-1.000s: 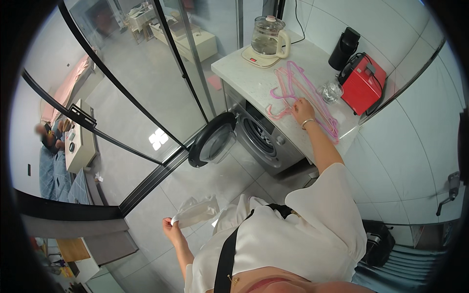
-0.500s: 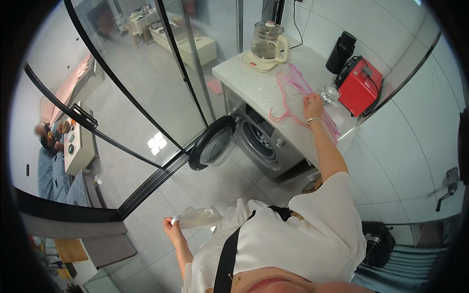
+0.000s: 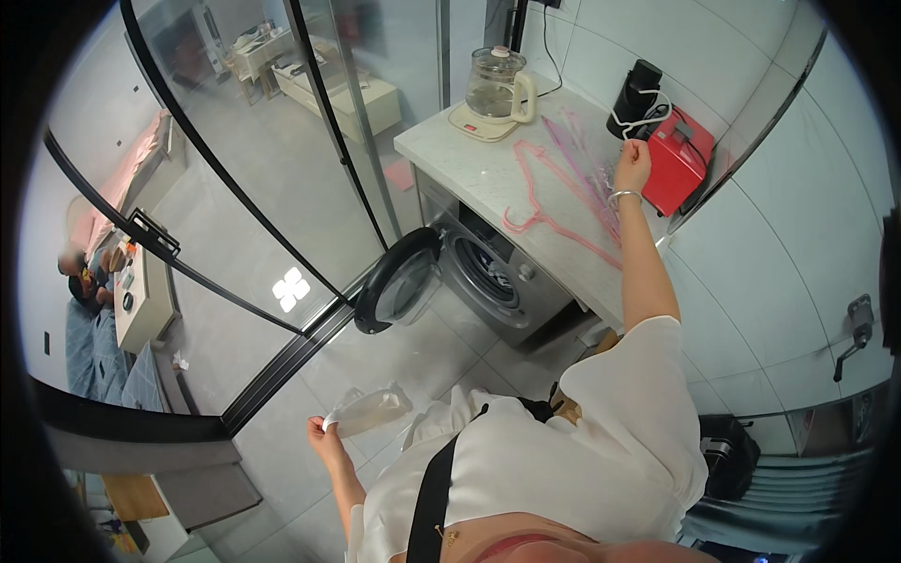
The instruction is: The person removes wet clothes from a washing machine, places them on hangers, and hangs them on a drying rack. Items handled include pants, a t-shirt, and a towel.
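Left of the washing machine (image 3: pixel 527 306), our left hand (image 3: pixel 324 428) has its grip pinched on one end of a sheer white cloth (image 3: pixel 374 409). The rest hangs slack over the floor (image 3: pixel 413 349), so we judge that such a small hold could let the fabric slip and land there. Between this cloth and the washing machine, the round door (image 3: pixel 402 281) stands swung out; a careless sideways sweep could snag the fabric on its rim.

On the table (image 3: pixel 449 155) above the washing machine sits the glass kettle (image 3: pixel 492 96), well apart from both hands. Nearer the washing machine's front edge, a pink hanger (image 3: pixel 538 218) lies beside a purple hanger (image 3: pixel 563 148); tugging one could drag the other along.

Up and to the right of the washing machine, our right hand (image 3: pixel 634 167) has its grip closed on a thin white hanger (image 3: pixel 648 121). Its frame shows against a black cylinder (image 3: pixel 632 98) and near a red box (image 3: pixel 679 161); we cannot tell whether it touches either. Pulled hastily, it might catch the cylinder and topple it.
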Demonstrator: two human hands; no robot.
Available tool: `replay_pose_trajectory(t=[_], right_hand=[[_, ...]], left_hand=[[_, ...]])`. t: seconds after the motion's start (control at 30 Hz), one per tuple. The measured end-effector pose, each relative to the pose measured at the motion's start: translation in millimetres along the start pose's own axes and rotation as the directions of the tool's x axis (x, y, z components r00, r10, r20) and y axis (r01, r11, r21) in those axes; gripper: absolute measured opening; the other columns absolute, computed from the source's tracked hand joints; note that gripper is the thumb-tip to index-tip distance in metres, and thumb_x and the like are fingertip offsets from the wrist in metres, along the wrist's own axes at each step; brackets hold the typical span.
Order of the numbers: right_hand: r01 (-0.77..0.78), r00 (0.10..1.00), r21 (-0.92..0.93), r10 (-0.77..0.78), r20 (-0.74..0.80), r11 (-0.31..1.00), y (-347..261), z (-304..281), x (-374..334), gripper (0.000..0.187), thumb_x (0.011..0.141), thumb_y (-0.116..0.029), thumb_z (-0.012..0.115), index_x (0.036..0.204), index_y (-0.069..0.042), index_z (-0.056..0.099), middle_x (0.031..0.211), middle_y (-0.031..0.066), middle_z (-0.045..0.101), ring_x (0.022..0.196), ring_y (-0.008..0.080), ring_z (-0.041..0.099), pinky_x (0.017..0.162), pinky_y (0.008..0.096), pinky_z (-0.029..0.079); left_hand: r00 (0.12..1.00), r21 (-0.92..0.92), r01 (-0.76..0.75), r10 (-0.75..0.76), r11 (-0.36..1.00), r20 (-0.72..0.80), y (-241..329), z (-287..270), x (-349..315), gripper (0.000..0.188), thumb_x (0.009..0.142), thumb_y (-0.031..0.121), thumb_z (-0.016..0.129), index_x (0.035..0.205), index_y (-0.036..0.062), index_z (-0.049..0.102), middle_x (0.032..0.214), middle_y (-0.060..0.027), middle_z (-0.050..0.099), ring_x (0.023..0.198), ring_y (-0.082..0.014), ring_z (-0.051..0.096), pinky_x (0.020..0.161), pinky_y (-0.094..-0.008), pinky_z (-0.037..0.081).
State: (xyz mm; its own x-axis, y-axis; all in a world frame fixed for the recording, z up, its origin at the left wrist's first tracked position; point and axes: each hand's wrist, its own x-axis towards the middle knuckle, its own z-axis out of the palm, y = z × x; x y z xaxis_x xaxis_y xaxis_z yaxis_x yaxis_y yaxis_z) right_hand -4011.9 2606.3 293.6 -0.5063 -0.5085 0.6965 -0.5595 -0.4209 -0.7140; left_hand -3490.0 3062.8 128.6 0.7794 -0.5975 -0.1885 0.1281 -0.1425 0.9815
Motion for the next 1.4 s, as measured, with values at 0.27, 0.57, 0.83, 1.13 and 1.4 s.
replay_pose_trajectory(t=[0.27, 0.57, 0.83, 1.13, 1.4], right_hand=[[0.075, 0.923, -0.12, -0.024, 0.383, 0.99, 8, 5, -49, 0.011, 0.083, -0.013, 0.056, 0.08, -0.003, 0.056, 0.065, 0.0042, 0.049, 0.063, 0.0123, 0.047, 0.059, 0.026, 0.039], [-0.275, 0.765, 0.138, 0.129, 0.631, 0.952, -28, -17, -90, 0.013, 0.089, -0.015, 0.052, 0.093, -0.003, 0.055, 0.068, -0.0032, 0.043, 0.062, 0.0052, 0.04, 0.055, 0.0199, 0.033], [-0.45, 0.198, 0.294, -0.227, 0.954, 0.844, -194, -9, -218, 0.024, 0.088, -0.021, 0.056, 0.107, -0.006, 0.055, 0.064, -0.0087, 0.037, 0.057, 0.0012, 0.033, 0.05, 0.0167, 0.025], [-0.427, -0.473, 0.136, -0.349, 0.809, 0.894, -266, -24, -319, 0.021, 0.091, -0.014, 0.048, 0.106, -0.006, 0.061, 0.072, -0.004, 0.049, 0.062, 0.0048, 0.041, 0.056, 0.0197, 0.035], [-0.479, -0.462, 0.171, -0.413, 0.785, 0.861, -279, -19, -362, 0.023, 0.092, -0.015, 0.044, 0.105, -0.004, 0.06, 0.079, -0.0009, 0.052, 0.068, 0.0068, 0.044, 0.062, 0.021, 0.038]], left_hand=[[1.0, 0.041, -0.018, 0.017, 0.999, 0.02, -2, -2, 2, 0.024, 0.07, -0.003, 0.056, 0.071, 0.0135, 0.039, 0.067, 0.005, 0.036, 0.061, -0.0065, 0.033, 0.055, -0.0214, 0.028], [0.998, 0.134, -0.002, 0.01, 0.991, -0.06, -8, -14, 3, 0.019, 0.067, 0.0, 0.06, 0.069, 0.0098, 0.043, 0.066, 0.0026, 0.042, 0.063, -0.0082, 0.041, 0.056, -0.0236, 0.036], [0.97, 0.273, -0.181, 0.218, 0.945, -0.111, 5, -25, 5, 0.02, 0.071, 0.006, 0.064, 0.071, 0.0068, 0.044, 0.062, 0.0006, 0.044, 0.058, -0.0093, 0.041, 0.053, -0.0257, 0.036], [0.91, 0.37, -0.262, 0.356, 0.892, -0.214, 55, -26, 17, 0.015, 0.073, 0.01, 0.066, 0.077, 0.0044, 0.052, 0.067, -0.0058, 0.056, 0.062, -0.0164, 0.053, 0.057, -0.0289, 0.042], [0.853, 0.393, -0.346, 0.46, 0.852, -0.247, 83, -28, 1, 0.01, 0.071, 0.002, 0.063, 0.076, 0.0025, 0.054, 0.068, -0.0081, 0.058, 0.062, -0.0185, 0.056, 0.058, -0.0298, 0.043]])
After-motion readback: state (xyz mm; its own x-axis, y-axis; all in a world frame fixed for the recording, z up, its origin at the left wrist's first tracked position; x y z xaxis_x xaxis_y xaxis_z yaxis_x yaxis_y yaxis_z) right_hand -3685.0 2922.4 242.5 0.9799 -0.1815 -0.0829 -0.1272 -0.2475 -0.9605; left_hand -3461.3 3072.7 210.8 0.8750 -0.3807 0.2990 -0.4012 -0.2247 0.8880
